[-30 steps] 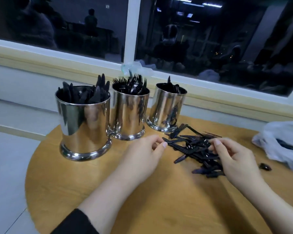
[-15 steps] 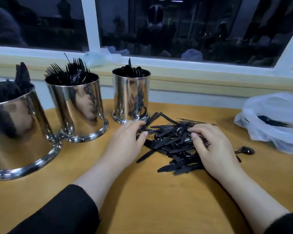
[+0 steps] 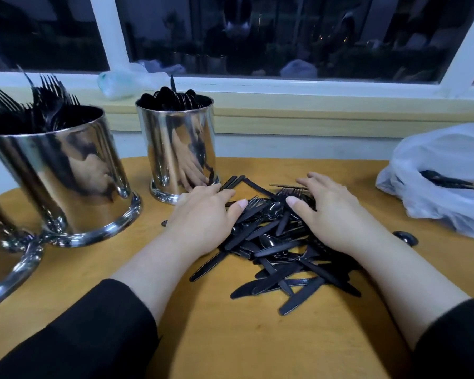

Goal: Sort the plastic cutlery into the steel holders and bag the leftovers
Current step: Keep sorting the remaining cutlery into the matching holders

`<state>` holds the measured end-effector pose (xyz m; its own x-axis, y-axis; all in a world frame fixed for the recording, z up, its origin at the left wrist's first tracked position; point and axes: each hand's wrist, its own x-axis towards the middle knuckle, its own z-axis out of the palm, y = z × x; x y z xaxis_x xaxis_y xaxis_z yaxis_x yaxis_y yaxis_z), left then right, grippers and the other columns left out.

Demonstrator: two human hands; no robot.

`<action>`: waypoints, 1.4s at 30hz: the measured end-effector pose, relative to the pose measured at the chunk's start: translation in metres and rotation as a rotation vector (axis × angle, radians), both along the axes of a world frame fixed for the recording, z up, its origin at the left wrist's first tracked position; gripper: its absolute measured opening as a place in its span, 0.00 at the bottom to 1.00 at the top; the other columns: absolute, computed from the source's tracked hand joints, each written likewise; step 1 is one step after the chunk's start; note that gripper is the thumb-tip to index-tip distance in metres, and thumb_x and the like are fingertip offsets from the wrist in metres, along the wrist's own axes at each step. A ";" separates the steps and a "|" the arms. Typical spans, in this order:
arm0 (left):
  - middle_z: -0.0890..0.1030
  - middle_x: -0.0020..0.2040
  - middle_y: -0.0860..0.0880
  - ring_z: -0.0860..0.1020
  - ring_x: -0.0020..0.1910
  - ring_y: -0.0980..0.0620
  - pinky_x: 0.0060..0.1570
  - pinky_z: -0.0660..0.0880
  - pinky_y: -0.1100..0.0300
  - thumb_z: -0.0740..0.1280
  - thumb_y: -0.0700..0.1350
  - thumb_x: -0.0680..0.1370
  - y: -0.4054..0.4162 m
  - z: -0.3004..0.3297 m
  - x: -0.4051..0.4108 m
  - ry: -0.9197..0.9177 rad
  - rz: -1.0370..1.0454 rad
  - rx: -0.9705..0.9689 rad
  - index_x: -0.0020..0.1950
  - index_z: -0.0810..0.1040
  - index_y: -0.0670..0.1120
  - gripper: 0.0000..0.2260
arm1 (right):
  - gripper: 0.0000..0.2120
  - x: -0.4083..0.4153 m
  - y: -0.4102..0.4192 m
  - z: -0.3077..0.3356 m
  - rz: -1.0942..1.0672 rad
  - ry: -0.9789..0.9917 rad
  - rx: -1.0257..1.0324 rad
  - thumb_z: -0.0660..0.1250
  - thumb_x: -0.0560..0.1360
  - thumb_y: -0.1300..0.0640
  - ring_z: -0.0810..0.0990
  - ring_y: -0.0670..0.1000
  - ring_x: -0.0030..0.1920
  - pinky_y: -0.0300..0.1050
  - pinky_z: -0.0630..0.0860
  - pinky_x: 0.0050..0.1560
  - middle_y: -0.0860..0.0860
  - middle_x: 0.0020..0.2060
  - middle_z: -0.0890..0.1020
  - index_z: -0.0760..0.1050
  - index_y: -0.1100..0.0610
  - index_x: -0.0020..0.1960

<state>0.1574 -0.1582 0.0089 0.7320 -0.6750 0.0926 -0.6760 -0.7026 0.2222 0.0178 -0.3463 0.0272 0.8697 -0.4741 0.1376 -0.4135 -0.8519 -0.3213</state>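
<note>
It looks like a canteen or café seating area at night: a round wooden table against a long window across the top of the frame, with steel holders full of black plastic cutlery at left.

Three steel holders, one cutlery pile, one plastic bag, two hands.
</note>
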 end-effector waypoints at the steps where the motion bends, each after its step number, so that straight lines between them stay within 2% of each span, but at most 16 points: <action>1: 0.62 0.82 0.49 0.58 0.81 0.48 0.77 0.54 0.45 0.47 0.65 0.84 -0.001 0.000 0.000 -0.003 -0.007 0.029 0.80 0.65 0.57 0.28 | 0.32 0.004 -0.004 -0.002 0.002 0.060 0.003 0.52 0.81 0.33 0.53 0.52 0.81 0.60 0.50 0.80 0.48 0.81 0.56 0.57 0.47 0.81; 4: 0.59 0.83 0.49 0.54 0.82 0.48 0.77 0.51 0.44 0.44 0.66 0.84 -0.002 -0.001 -0.002 0.014 -0.036 0.104 0.81 0.63 0.58 0.28 | 0.36 0.012 -0.013 -0.011 0.026 0.192 0.030 0.48 0.79 0.30 0.50 0.51 0.82 0.62 0.49 0.80 0.48 0.82 0.54 0.54 0.47 0.82; 8: 0.58 0.84 0.49 0.54 0.82 0.47 0.78 0.51 0.45 0.44 0.65 0.84 0.000 -0.001 -0.007 0.075 -0.063 0.082 0.82 0.62 0.57 0.28 | 0.33 0.010 -0.013 -0.014 0.064 0.138 0.045 0.52 0.80 0.32 0.61 0.52 0.79 0.58 0.60 0.77 0.48 0.79 0.63 0.63 0.49 0.79; 10: 0.59 0.84 0.49 0.55 0.82 0.48 0.78 0.52 0.46 0.46 0.64 0.85 0.004 -0.001 -0.011 0.097 -0.076 0.047 0.82 0.63 0.56 0.27 | 0.32 0.005 -0.008 -0.014 0.088 0.133 0.052 0.53 0.80 0.32 0.63 0.52 0.77 0.57 0.62 0.76 0.46 0.79 0.63 0.63 0.48 0.78; 18: 0.58 0.83 0.54 0.54 0.83 0.50 0.80 0.50 0.47 0.49 0.62 0.85 0.039 -0.001 -0.039 0.179 -0.065 -0.016 0.81 0.65 0.58 0.25 | 0.33 -0.021 0.023 -0.015 0.168 0.142 0.082 0.54 0.80 0.33 0.57 0.47 0.80 0.49 0.56 0.79 0.43 0.81 0.58 0.60 0.48 0.80; 23: 0.57 0.83 0.55 0.54 0.83 0.51 0.81 0.51 0.47 0.50 0.63 0.84 0.061 0.002 -0.061 0.201 -0.058 -0.033 0.81 0.64 0.59 0.25 | 0.33 -0.040 0.043 -0.012 0.210 0.139 0.110 0.55 0.80 0.32 0.53 0.46 0.80 0.52 0.53 0.80 0.41 0.81 0.56 0.60 0.46 0.80; 26: 0.58 0.83 0.56 0.54 0.82 0.52 0.81 0.51 0.47 0.51 0.64 0.84 0.066 0.006 -0.069 0.190 -0.044 -0.089 0.81 0.63 0.59 0.26 | 0.33 -0.048 0.050 -0.004 0.232 0.067 0.124 0.54 0.79 0.31 0.49 0.42 0.81 0.53 0.45 0.81 0.40 0.81 0.55 0.60 0.44 0.80; 28: 0.60 0.82 0.57 0.56 0.82 0.54 0.80 0.53 0.50 0.53 0.63 0.84 0.068 0.009 -0.075 0.159 -0.058 -0.158 0.80 0.65 0.59 0.25 | 0.32 -0.056 0.052 0.003 0.229 -0.038 0.154 0.54 0.78 0.31 0.52 0.40 0.80 0.49 0.47 0.81 0.38 0.79 0.58 0.63 0.42 0.78; 31: 0.65 0.79 0.60 0.59 0.79 0.59 0.77 0.55 0.56 0.56 0.61 0.84 0.068 0.013 -0.085 0.117 -0.110 -0.241 0.78 0.68 0.59 0.22 | 0.25 -0.073 0.053 0.011 0.196 -0.167 0.204 0.57 0.79 0.34 0.67 0.38 0.72 0.42 0.64 0.73 0.34 0.71 0.70 0.71 0.41 0.72; 34: 0.70 0.74 0.63 0.63 0.75 0.63 0.73 0.56 0.62 0.57 0.61 0.83 0.065 0.015 -0.097 0.065 -0.178 -0.291 0.74 0.72 0.59 0.21 | 0.15 -0.091 0.046 0.012 0.104 -0.296 0.203 0.61 0.81 0.41 0.76 0.39 0.56 0.38 0.72 0.57 0.36 0.55 0.80 0.80 0.44 0.62; 37: 0.75 0.68 0.63 0.68 0.70 0.63 0.71 0.61 0.62 0.58 0.60 0.82 0.056 0.017 -0.110 0.046 -0.233 -0.324 0.71 0.77 0.57 0.19 | 0.09 -0.114 0.027 0.010 -0.095 -0.421 0.225 0.63 0.82 0.49 0.78 0.43 0.44 0.40 0.73 0.44 0.44 0.43 0.82 0.82 0.47 0.52; 39: 0.77 0.66 0.62 0.70 0.68 0.61 0.70 0.63 0.61 0.58 0.59 0.82 0.048 0.018 -0.119 0.032 -0.266 -0.321 0.69 0.78 0.56 0.19 | 0.09 -0.128 0.014 0.009 -0.201 -0.388 0.242 0.63 0.82 0.50 0.76 0.44 0.38 0.42 0.69 0.36 0.46 0.39 0.82 0.82 0.48 0.50; 42: 0.78 0.64 0.61 0.71 0.66 0.60 0.68 0.64 0.61 0.59 0.58 0.83 0.032 0.020 -0.132 0.011 -0.292 -0.324 0.69 0.78 0.55 0.17 | 0.08 -0.137 0.000 0.001 -0.251 -0.245 0.249 0.64 0.82 0.51 0.78 0.44 0.41 0.39 0.71 0.38 0.45 0.40 0.82 0.82 0.49 0.54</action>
